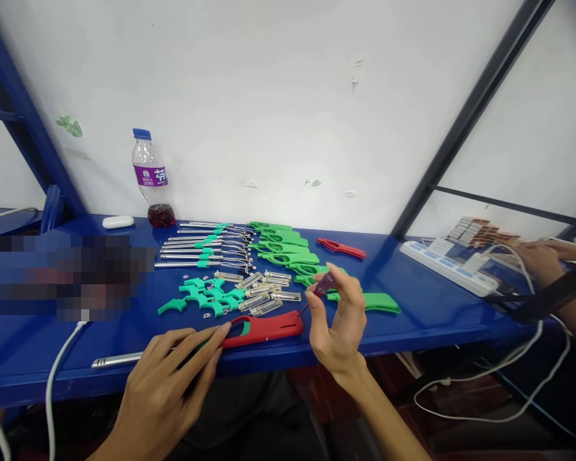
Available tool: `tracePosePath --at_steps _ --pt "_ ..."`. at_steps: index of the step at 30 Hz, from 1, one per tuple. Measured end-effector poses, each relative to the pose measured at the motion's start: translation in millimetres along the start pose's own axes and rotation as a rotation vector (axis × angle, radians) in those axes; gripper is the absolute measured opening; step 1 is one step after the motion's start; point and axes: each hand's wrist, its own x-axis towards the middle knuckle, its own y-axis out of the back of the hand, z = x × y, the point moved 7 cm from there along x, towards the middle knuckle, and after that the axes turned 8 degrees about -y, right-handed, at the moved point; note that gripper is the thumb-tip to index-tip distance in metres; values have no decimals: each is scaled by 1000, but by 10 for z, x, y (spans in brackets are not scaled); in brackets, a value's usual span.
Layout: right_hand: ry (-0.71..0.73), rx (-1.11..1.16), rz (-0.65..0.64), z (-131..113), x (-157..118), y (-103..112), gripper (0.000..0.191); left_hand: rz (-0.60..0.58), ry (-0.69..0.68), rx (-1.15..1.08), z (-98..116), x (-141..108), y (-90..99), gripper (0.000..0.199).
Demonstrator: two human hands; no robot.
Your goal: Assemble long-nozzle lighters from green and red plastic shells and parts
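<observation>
A red long-nosed lighter (269,328) lies along the front of the blue table, its silver metal tube (116,360) pointing left. My left hand (166,378) grips it around the trigger end, covering where tube and body meet. In my right hand (338,320) is a small screwdriver (324,285) with a dark red handle, pinched between thumb and fingers. Its thin shaft slants down to the right end of the red lighter. Behind the lighter are clear fuel tanks (267,298), teal triggers (206,296) and silver tubes with wires (187,264).
Green lighter shells (288,256) and a red shell (340,248) lie farther back. A drink bottle (152,182) and a white case (118,222) stand by the wall. A power strip (446,267) sits at right, near another person's arm (564,301). A white cable (52,384) hangs at left.
</observation>
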Motion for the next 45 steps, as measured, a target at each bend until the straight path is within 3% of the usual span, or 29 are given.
tracePosePath --at_steps 5,8,10,14,18,24,32,41,45 --pt "-181 40 -56 28 81 69 53 4 1 -4 3 11 -5 45" --pt "-391 -43 -285 12 206 141 29 5 5 0 1 11 -11 44" --pt "-451 -119 -474 -14 244 174 16 4 -1 4 3 5 -14 43" --pt "-530 -299 -735 94 160 155 17 12 -24 11 14 2 -3 40" --pt "-572 -355 -856 232 10 17 14 28 -37 29 19 22 15 36" --pt "-533 -358 -915 263 -79 -58 16 31 -48 47 27 26 3 31" --pt "-538 -277 -897 283 -90 -110 21 62 -32 30 46 35 5 34" --pt "-503 -339 -829 303 -138 -108 23 58 0 53 65 78 34 31" --pt "-475 -355 -734 303 -119 -87 21 21 36 70 45 79 2 29"
